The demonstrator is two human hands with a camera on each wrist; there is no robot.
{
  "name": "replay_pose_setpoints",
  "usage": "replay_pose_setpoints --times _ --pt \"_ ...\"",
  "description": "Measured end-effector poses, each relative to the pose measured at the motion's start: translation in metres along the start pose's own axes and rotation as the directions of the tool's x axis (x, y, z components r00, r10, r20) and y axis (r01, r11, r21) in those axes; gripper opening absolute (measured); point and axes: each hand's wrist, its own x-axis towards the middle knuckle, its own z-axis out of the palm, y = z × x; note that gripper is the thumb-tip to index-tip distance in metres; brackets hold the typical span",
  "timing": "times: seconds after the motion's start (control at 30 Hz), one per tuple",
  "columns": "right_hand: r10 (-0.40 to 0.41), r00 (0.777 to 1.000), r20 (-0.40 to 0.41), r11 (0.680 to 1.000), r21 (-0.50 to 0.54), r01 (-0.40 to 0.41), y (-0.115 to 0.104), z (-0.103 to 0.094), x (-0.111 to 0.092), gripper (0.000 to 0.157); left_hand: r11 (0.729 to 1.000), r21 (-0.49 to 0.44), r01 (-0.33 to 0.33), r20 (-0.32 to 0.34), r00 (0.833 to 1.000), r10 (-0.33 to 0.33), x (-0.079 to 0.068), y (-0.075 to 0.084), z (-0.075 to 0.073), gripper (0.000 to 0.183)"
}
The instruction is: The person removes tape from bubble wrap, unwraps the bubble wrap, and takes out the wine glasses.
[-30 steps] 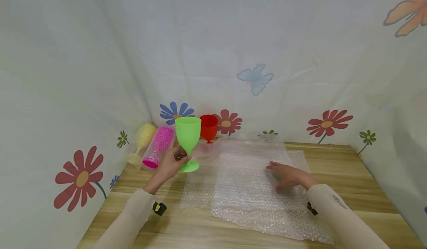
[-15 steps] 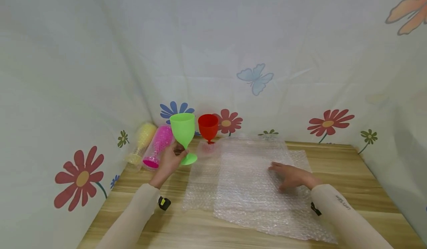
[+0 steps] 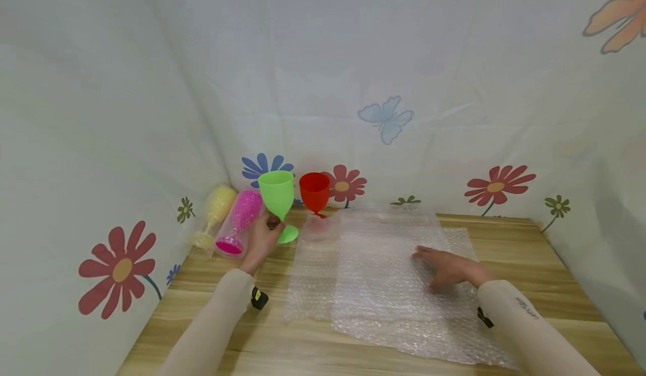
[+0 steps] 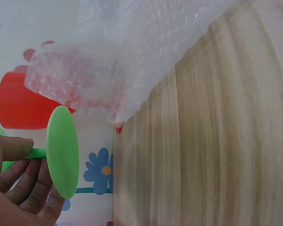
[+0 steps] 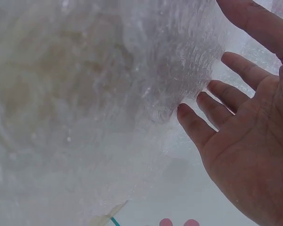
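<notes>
A light green plastic goblet [image 3: 277, 194] is upright in my left hand [image 3: 262, 237], which pinches its stem between thumb and fingers. In the left wrist view the goblet's round foot [image 4: 62, 151] faces the camera beside the fingers. Over the sheets of bubble wrap [image 3: 378, 269] on the table, my right hand [image 3: 449, 267] is spread with fingers extended. The right wrist view has its fingertips at the bubble wrap [image 5: 146, 66]; how firmly they touch I cannot tell. Behind the wrap's back left corner stands a red goblet [image 3: 315, 192], its lower part partly covered.
Left of the green goblet lie a pink goblet [image 3: 238, 224] and a yellow goblet [image 3: 215, 216], both wrapped in clear bubble film. White cloth walls with printed flowers enclose the wood-grain table [image 3: 510, 264] at the back and sides.
My left hand has moved the green goblet slightly up and left, away from the red one, and toward the back. My right hand and the bubble wrap have shifted a little to the right.
</notes>
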Motion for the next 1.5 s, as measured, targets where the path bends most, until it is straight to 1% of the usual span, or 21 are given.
replay_pose_setpoints --times 0.13,0.27,0.4,0.5,0.6,0.8,1.03,1.13,1.23,1.37,1.5 --pt "0.012 1.000 0.011 1.000 0.009 -0.012 0.002 0.000 -0.002 0.083 1.000 -0.015 0.019 -0.006 1.000 -0.019 0.006 -0.005 0.007 0.022" --pt "0.024 1.000 0.019 1.000 0.005 -0.024 0.002 0.000 -0.003 0.084 0.999 -0.025 0.022 -0.020 1.000 -0.023 0.012 -0.008 0.014 0.021" --pt "0.033 0.999 0.024 0.999 0.005 -0.033 0.002 -0.001 -0.005 0.084 1.000 0.008 0.019 -0.041 0.999 -0.019 0.017 -0.010 0.017 0.020" --pt "0.034 0.999 0.024 0.999 0.014 -0.035 0.001 -0.003 -0.007 0.084 0.999 0.030 0.029 -0.053 0.998 -0.027 0.021 -0.012 0.018 0.021" --pt "0.031 0.999 0.021 0.999 0.009 -0.031 0.001 -0.003 -0.009 0.084 0.998 0.043 0.050 -0.048 0.998 -0.048 0.025 -0.017 0.021 0.024" --pt "0.021 1.000 0.016 1.000 0.006 -0.021 0.004 -0.002 -0.010 0.084 0.991 0.059 0.123 -0.028 0.992 -0.122 0.030 -0.028 0.024 0.028" --pt "0.023 1.000 0.018 0.999 0.024 -0.023 0.009 0.000 -0.009 0.085 0.988 0.062 0.139 -0.012 0.990 -0.139 0.037 -0.038 0.029 0.032" --pt "0.026 0.999 0.019 0.999 0.031 -0.026 0.010 0.000 -0.009 0.085 0.988 0.063 0.141 -0.017 0.990 -0.140 0.040 -0.040 0.032 0.033" --pt "0.023 1.000 0.020 0.999 0.034 -0.024 0.010 0.000 -0.009 0.084 0.986 0.095 0.139 -0.023 0.990 -0.138 0.043 -0.040 0.034 0.035" --pt "0.027 0.999 0.022 0.999 0.042 -0.027 0.009 -0.001 -0.011 0.083 0.984 0.113 0.138 -0.021 0.990 -0.137 0.044 -0.039 0.036 0.036" --pt "0.021 1.000 0.017 0.999 0.033 -0.022 0.007 0.000 -0.013 0.082 0.985 0.087 0.147 -0.020 0.989 -0.146 0.042 -0.038 0.038 0.032"
